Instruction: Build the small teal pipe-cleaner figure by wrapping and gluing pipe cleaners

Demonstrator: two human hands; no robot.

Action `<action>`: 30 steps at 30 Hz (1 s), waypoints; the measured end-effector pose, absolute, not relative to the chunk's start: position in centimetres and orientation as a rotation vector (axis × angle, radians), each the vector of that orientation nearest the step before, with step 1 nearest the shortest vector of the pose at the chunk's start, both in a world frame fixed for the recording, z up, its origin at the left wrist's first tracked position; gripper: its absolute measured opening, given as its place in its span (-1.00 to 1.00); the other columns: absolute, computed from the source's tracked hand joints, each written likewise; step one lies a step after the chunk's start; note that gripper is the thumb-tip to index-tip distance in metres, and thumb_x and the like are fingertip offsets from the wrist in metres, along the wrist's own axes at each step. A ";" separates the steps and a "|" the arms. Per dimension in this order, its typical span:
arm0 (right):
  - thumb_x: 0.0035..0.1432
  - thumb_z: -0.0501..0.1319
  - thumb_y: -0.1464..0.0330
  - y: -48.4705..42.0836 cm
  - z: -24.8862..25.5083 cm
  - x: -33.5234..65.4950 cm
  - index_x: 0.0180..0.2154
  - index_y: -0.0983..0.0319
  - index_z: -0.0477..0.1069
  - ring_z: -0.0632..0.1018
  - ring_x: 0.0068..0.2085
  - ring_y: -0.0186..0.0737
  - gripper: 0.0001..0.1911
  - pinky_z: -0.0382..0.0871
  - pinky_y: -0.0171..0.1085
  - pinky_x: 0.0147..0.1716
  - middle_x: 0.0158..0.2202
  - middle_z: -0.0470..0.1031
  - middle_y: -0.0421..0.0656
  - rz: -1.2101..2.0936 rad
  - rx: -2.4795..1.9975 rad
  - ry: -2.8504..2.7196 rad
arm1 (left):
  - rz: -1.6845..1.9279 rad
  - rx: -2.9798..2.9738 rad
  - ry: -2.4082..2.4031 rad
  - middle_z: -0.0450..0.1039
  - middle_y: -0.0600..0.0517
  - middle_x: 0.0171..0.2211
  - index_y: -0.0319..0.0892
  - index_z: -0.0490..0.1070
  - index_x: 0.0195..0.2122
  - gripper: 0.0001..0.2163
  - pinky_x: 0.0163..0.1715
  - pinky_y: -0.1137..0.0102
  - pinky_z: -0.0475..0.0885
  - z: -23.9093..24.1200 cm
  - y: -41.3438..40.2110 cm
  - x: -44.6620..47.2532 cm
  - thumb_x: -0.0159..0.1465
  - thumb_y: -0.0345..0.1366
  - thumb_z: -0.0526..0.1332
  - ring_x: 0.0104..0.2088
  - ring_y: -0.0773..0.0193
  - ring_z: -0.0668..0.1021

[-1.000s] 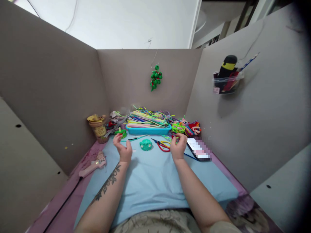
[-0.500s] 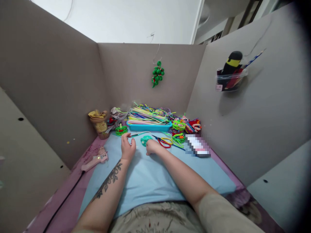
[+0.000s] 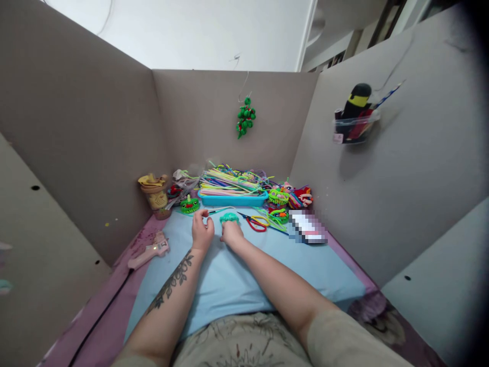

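My left hand point(image 3: 202, 230) is raised over the blue cloth. Its fingers are curled, the thumb stands apart from them, and I see nothing in its grasp. Opposite it, my right hand point(image 3: 231, 233) has its fingers closed and turned down; what they hold, if anything, is hidden. Directly beyond the right knuckles is a turquoise fuzzy piece point(image 3: 229, 217), partly covered by the hand; whether they touch, I cannot tell. Scissors point(image 3: 256, 223) with red and yellow handles lie to the right of it. Behind the hands stands a blue tray point(image 3: 234, 200) piled with coloured pipe cleaners point(image 3: 233, 181).
A pink glue gun point(image 3: 152, 252) with a black cord lies at left, below a brown cup point(image 3: 155, 196). A green frog-like figure point(image 3: 189, 204) sits left of the tray. At right are a blurred-out phone point(image 3: 307, 227) and several colourful fuzzy pieces. Grey panels enclose the table.
My right hand has shifted slightly left, closer to my left hand, and now sits in front of the turquoise piece. My left hand keeps much the same pose. The view has turned slightly.
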State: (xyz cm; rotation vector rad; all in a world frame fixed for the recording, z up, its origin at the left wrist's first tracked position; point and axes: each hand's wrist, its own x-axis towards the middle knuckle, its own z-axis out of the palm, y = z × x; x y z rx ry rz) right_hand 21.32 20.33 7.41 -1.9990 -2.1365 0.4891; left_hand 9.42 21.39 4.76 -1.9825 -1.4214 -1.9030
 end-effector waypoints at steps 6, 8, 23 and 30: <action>0.13 0.09 0.46 20.4 6.8 18.4 -0.22 0.23 0.46 0.52 -0.18 -0.14 -0.79 0.34 -0.27 -0.26 -0.22 0.51 -0.02 0.490 -1.980 -2.060 | -1.902 -1.999 -1.441 0.33 -0.01 -0.34 -0.17 0.25 -0.23 -0.82 -0.27 0.32 0.36 4.9 21.4 9.4 0.12 -0.46 0.08 -0.29 0.23 0.42; 0.19 0.00 0.46 20.3 6.4 17.9 -0.19 0.20 0.43 0.53 -0.18 -0.16 -0.74 0.35 -0.25 -0.26 -0.17 0.48 -0.03 0.481 -1.966 -2.042 | -1.885 -2.009 -1.446 0.33 -0.01 -0.34 -0.17 0.26 -0.24 -0.83 -0.26 0.32 0.36 4.8 21.5 9.1 0.12 -0.45 0.08 -0.29 0.23 0.42; 0.02 0.08 0.59 19.0 5.0 28.3 -0.34 0.19 0.43 0.45 -0.21 -0.25 -0.75 0.26 -0.32 -0.23 -0.28 0.47 -0.18 0.179 -1.473 -2.001 | -1.598 -2.342 -1.574 0.42 0.05 -0.48 -0.15 0.32 -0.52 -0.85 -0.40 0.39 0.34 4.4 21.2 8.7 0.14 -0.24 0.19 -0.43 0.27 0.46; 0.21 0.03 0.40 19.5 4.2 27.9 -0.29 0.20 0.41 0.45 -0.31 -0.21 -0.81 0.24 -0.33 -0.32 -0.42 0.47 -0.17 0.160 -1.490 -1.933 | -1.596 -2.595 -1.560 0.52 0.08 -0.43 -0.10 0.42 -0.27 -0.86 -0.42 0.42 0.40 3.9 20.4 10.0 0.21 -0.27 0.11 -0.49 0.31 0.53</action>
